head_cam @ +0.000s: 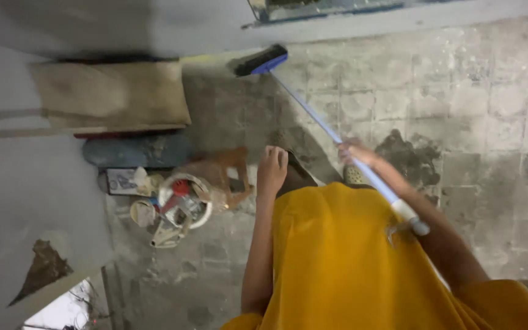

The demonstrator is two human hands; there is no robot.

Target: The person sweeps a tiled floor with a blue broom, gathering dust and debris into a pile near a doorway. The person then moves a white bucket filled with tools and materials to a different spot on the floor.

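My right hand (355, 151) grips the pale blue handle of a long broom (313, 113). The handle slants up and left to a blue broom head with dark bristles (261, 61), which rests on the grey tiled floor (490, 104) near the base of the far wall. The handle's white end (407, 214) lies along my right forearm. My left hand (272, 166) hangs by the yellow garment (337, 263) I wear, with fingers curled and nothing seen in it. It is close to a brown object (227, 171) on the floor.
A worn wooden board (111, 95) leans at the left wall. Below it lie a dark blue bundle (135, 151) and a heap of small household clutter (175, 205). A dark wet stain (407, 156) marks the tiles. A pale wall (25, 195) closes the left side.
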